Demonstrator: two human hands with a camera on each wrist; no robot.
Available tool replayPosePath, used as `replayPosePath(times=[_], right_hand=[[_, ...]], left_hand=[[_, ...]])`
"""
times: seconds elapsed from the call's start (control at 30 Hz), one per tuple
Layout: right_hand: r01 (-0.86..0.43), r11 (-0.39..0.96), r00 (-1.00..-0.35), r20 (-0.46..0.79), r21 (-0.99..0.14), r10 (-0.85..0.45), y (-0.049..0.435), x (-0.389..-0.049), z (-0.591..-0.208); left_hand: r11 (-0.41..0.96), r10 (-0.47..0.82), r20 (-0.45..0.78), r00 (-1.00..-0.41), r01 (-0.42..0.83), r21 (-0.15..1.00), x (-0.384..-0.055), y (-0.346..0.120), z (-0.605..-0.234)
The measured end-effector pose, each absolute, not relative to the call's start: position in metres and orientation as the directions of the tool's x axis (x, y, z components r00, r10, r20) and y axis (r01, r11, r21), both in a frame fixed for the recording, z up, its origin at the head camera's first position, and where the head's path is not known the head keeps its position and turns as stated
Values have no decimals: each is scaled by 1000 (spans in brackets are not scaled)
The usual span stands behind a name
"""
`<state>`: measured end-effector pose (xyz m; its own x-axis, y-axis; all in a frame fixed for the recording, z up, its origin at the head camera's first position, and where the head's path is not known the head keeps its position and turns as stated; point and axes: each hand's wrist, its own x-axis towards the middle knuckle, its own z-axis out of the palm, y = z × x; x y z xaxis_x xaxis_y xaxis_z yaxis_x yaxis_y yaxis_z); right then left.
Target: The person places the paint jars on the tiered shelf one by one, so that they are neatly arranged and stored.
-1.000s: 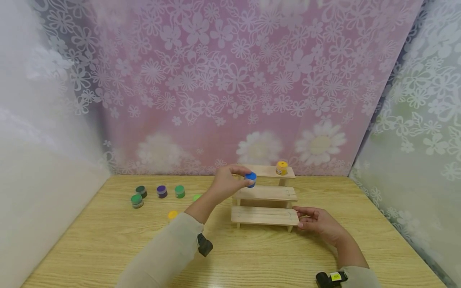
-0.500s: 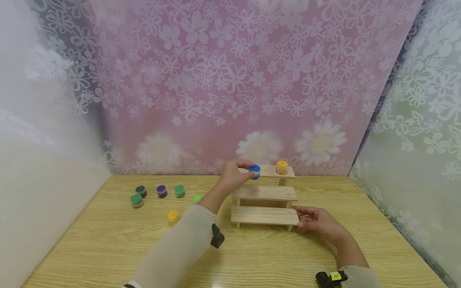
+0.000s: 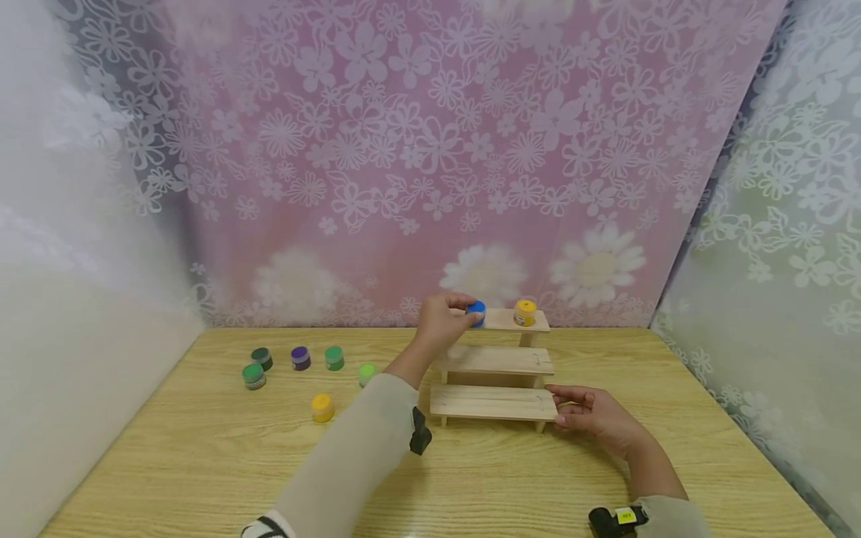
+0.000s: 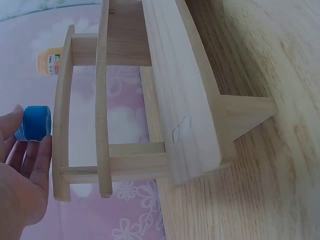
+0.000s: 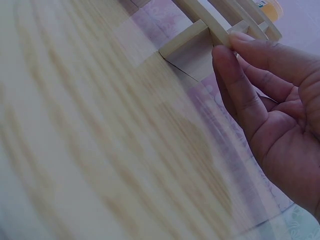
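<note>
At the near right corner of the bottom step (image 3: 494, 403) of a wooden stand (image 3: 498, 360), the end of the board is pinched between the thumb and fingers of the right hand (image 3: 602, 420); this light hold seems enough to steady the stand, provided it is not pulled sideways. The stand is set right of centre on the table (image 3: 471, 486), toward the back edge. To its left, a loose yellow jar (image 3: 323, 408) is placed nearest the front edge. Farther back, a light green jar (image 3: 366, 373) is partly hidden by the sleeve, and toward the back left corner a green jar (image 3: 254, 376), a dark green jar (image 3: 261, 359), a purple jar (image 3: 300, 358) and a mid-green jar (image 3: 334, 358) are grouped. Farthest back, a blue jar (image 3: 477, 308) is gripped by the fingertips of the left hand (image 3: 440, 326) at the top step (image 3: 503, 320), left of a shelved yellow jar (image 3: 525, 313); whether its base is touching the wood cannot be told. For a sound placing, the blue jar should be lowered level, away from the front edge, and released only once its base is flat.
</note>
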<state>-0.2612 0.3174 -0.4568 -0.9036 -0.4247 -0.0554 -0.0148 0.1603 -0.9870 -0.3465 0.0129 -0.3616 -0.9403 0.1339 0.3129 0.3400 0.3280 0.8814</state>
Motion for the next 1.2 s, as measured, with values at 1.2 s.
replayPosePath(times=[1.2], right_hand=[[-28,177,-906,-50,-984,-421,319,-263,-459]], left_hand=[[238,153,304,-940,333,912,-348,1,-362]])
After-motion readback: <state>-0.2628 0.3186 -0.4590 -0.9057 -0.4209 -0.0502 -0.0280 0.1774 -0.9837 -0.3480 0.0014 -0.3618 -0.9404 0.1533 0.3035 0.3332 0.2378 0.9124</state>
